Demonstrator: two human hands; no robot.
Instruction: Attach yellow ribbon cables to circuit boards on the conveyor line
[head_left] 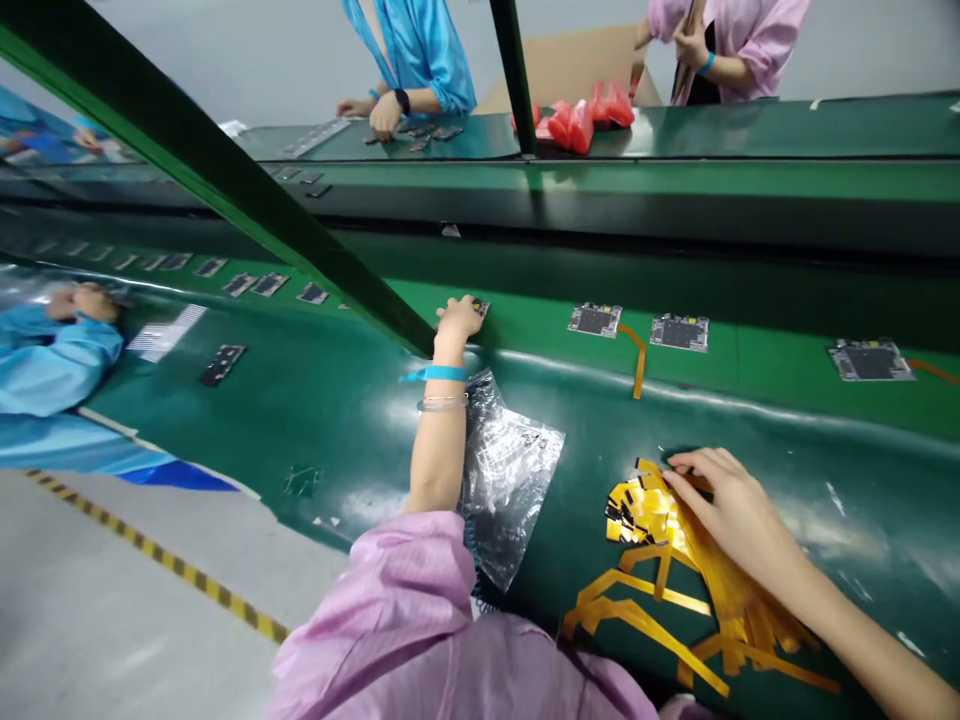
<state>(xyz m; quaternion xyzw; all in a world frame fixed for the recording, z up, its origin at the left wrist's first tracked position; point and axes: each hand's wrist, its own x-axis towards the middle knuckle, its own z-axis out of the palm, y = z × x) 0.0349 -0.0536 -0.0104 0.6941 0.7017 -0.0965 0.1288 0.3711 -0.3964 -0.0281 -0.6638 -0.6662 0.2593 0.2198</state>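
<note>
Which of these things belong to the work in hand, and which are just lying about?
Seemingly part of the work:
- small circuit board at the left hand
- orange ribbon pile at the right hand
- other boards on the green strip, some with ribbons

Seemingly just lying about:
- clear plastic bag
- red bundles on the far bench
</note>
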